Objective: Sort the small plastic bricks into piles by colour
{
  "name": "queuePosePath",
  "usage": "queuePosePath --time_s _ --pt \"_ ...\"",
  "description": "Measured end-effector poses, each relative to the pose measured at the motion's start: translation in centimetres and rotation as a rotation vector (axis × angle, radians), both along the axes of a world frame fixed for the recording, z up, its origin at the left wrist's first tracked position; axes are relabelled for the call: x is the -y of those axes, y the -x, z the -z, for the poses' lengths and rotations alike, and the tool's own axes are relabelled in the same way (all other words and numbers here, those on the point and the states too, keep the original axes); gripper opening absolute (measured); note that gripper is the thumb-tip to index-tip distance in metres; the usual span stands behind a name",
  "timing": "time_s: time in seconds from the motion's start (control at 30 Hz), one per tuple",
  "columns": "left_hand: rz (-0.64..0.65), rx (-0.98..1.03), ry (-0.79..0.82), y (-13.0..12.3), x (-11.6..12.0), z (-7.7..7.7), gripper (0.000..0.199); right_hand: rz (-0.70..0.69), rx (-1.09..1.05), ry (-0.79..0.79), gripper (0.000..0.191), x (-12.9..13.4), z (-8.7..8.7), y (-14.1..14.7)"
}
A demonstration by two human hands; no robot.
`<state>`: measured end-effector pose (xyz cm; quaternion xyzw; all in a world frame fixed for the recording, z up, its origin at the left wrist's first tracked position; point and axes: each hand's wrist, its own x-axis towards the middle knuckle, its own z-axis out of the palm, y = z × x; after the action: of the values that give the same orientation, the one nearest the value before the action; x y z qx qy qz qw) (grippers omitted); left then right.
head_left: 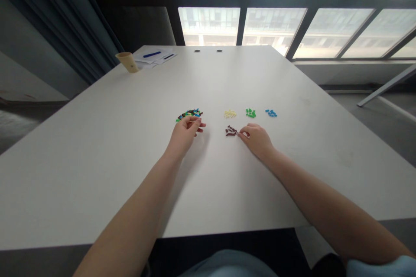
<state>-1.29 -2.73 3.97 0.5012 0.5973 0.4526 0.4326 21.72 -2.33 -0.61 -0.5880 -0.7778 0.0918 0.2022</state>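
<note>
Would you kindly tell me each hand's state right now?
Left hand: partly curled; grip cannot be told.
Right hand: curled beside brown pieces; grip unclear.

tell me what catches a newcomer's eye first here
Probably the mixed-colour heap beyond the left hand on the white table, then the yellow pieces, green pieces and blue pieces in a row to its right. The right hand is at the brown pieces, nearer the person.

Your table (113,160) looks smooth, low-gloss. Bits (250,113) look plastic; finish too small to read. Cup (130,64) looks matt, sheets (152,60) paper. Curtain (74,17), your sleeve (380,268): cloth.
</note>
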Motion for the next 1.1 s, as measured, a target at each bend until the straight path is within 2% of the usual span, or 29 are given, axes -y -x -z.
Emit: queuePosePath --time_s 0.17,0.23,0.3,0.37,0.47,0.63,0.93,1.1 --pt "-0.070 -0.043 -0.087 1.9 -1.2 0.5 0.026 -0.023 -0.044 -0.041 0.018 0.2 -0.3 -0.2" --pt "-0.141 -0.200 -0.164 3.4 -1.8 0.8 0.021 -0.027 -0.105 -0.098 0.020 0.3 -0.9 -0.6" --pt "-0.173 -0.466 -0.222 4.9 -2.3 1.2 0.016 -0.031 -0.186 -0.186 0.024 0.4 -1.6 -1.2" --pt "-0.131 -0.703 -0.189 5.9 -2.6 1.6 0.014 -0.025 -0.257 -0.273 0.031 0.5 -2.3 -1.8" --pt "-0.016 -0.872 -0.068 6.2 -2.6 2.3 0.014 -0.017 -0.288 -0.310 0.036 0.4 -2.8 -2.6" --pt "0.044 -0.999 -0.014 5.4 -2.5 2.7 0.016 -0.060 -0.250 -0.220 0.034 0.2 -2.2 -2.9" --pt "0.072 -1.109 -0.068 5.1 -2.9 3.0 0.018 -0.094 -0.249 -0.166 0.031 0.3 -2.5 -2.6" --pt "0.045 -1.030 -0.104 4.5 -2.6 2.7 0.018 -0.081 -0.244 -0.167 0.031 0.2 -2.5 -2.7"
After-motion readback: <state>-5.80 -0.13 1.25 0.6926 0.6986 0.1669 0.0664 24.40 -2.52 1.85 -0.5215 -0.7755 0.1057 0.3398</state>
